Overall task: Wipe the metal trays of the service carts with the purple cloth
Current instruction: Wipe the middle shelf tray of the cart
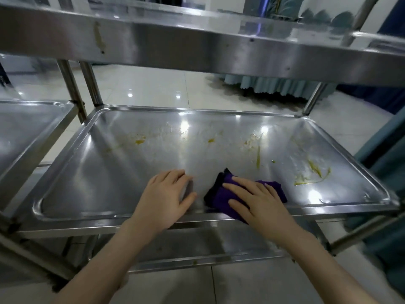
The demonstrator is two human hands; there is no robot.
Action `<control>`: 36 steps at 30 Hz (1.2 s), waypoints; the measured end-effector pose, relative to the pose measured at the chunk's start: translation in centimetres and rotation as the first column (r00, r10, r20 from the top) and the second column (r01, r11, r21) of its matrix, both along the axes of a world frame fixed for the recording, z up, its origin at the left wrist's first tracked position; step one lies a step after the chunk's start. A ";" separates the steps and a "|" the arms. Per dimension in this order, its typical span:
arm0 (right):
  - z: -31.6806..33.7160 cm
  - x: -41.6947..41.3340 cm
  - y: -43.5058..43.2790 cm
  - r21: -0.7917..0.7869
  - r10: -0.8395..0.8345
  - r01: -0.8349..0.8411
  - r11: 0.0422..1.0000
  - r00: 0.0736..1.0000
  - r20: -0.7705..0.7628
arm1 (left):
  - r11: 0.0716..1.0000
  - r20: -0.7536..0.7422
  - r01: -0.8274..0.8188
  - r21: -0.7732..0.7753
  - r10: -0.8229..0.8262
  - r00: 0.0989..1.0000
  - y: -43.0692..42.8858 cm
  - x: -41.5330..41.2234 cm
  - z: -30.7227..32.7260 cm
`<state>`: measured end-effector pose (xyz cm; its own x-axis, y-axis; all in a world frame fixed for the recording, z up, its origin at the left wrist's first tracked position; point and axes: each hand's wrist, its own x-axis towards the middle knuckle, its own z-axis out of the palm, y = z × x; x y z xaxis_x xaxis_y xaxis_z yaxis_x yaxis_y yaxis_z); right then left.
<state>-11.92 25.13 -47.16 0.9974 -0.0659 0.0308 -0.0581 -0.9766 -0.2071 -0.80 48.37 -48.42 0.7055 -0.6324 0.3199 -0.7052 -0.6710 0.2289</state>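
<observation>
The middle metal tray (131,176) of a steel service cart fills the view, with yellow-green smears and crumbs along its far half and right side. A folded purple cloth (219,194) lies on the tray near its front rim. My right hand (256,200) presses flat on the cloth with straight fingers. My left hand (166,198) rests on the bare tray just left of the cloth, fingers relaxed, holding nothing.
The cart's top tray (197,49) overhangs close above, with a drip stain on its front edge. A lower tray (197,246) shows beneath. A second cart's tray (26,128) stands at left. Tiled floor and a skirted table (274,84) lie beyond.
</observation>
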 end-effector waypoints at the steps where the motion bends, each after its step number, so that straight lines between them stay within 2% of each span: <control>1: 0.1 1.7 -0.8 -0.031 -0.001 0.001 1.000 1.000 0.003 | 1.000 -0.006 -0.002 0.016 0.002 1.000 -0.1 0.0 0.1; 3: 0.4 5.9 -2.5 -0.069 -0.063 0.064 0.996 0.998 0.016 | 0.999 -0.008 -0.005 0.046 0.005 1.000 -0.2 -0.1 0.4; 6: 1.0 10.9 -4.3 0.007 -0.203 0.204 0.979 0.979 -0.032 | 0.996 -0.011 -0.013 0.085 0.014 1.000 -0.3 -0.7 0.8; 8: 0.7 11.6 -4.5 0.013 -0.220 0.220 0.975 0.975 -0.019 | 0.990 -0.038 -0.034 0.134 0.039 0.998 -0.5 -0.4 0.8; 10: 0.1 9.3 -4.4 0.012 -0.150 0.150 0.989 0.989 0.011 | 0.984 -0.079 -0.077 0.158 0.091 0.993 -1.0 -0.2 0.7; 13: -1.2 1.5 -4.3 -0.019 -0.025 0.028 0.999 0.993 0.113 | 0.982 -0.119 -0.169 0.083 0.178 0.977 -3.3 -1.4 0.6; 15: -1.2 -2.8 -4.5 0.010 -0.062 0.061 0.998 0.985 0.161 | 0.984 -0.102 -0.173 0.042 0.176 0.979 -5.4 -2.6 0.3; 17: -1.0 -3.7 -5.2 0.019 -0.069 0.068 0.998 0.993 0.093 | 0.988 -0.097 -0.151 0.021 0.152 0.984 -7.7 -3.7 0.0; 20: -0.5 0.3 -7.2 -0.001 -0.055 0.055 0.998 0.998 0.010 | 0.986 -0.141 -0.165 0.001 0.164 0.976 -10.5 -4.7 0.0; 24: 0.6 8.8 -10.8 0.046 -0.185 0.188 0.981 0.981 -0.063 | 0.981 -0.116 -0.190 0.032 0.192 0.974 -11.1 -4.8 -0.3; 27: 0.6 11.5 -11.3 0.054 -0.219 0.223 0.973 0.973 -0.078 | 0.985 -0.128 -0.167 0.041 0.171 0.977 -10.8 -4.5 -0.2; 29: 0.3 9.7 -10.5 0.048 -0.186 0.188 0.981 0.982 -0.045 | 0.983 -0.105 -0.183 0.012 0.183 0.978 -10.7 -4.8 -0.3; 33: -0.7 -0.2 -9.3 0.001 -0.103 0.103 0.995 0.994 0.046 | 0.981 -0.053 -0.190 -0.031 0.188 0.981 -11.9 -4.4 0.4; 36: -0.8 -5.2 -9.2 0.040 -0.117 0.116 0.992 0.993 0.035 | 0.969 -0.101 -0.244 -0.043 0.239 0.966 -13.5 -3.7 1.2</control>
